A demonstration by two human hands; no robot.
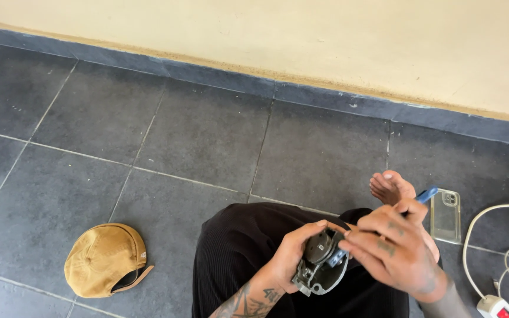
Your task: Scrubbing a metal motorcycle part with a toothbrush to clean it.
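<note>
A floor of large dark grey tiles (195,135) with pale grout lines fills most of the frame, and it is bordered across the top by a dark blue-grey skirting strip (325,94) under a cream wall (325,35). The scene is viewed from above a person seated on the floor, whose leg in black ribbed cloth (237,253) is seen at the lower centre.

One tan cap (104,259) is seen lying at the lower left, well apart from the hands. One clear phone case (446,217) is laid flat at the right, just beside one bare foot (391,187). One white cable (490,235) is looped at the right edge and is led to one white power strip (493,306) in the lower right corner.

One dark grey round mechanical part (320,262) is held at the lower centre, over the lap. It is gripped by the left hand (293,253), the fingers being curled closed around its upper rim. Its open face is turned up and to the right, and its long axis is tilted from lower left to upper right.

One blue-handled tool (426,195) is clasped in the closed right hand (393,247). Its handle is pointed to the upper right, and its lower end is directed down-left into the part; the tip cannot be made out clearly.
</note>
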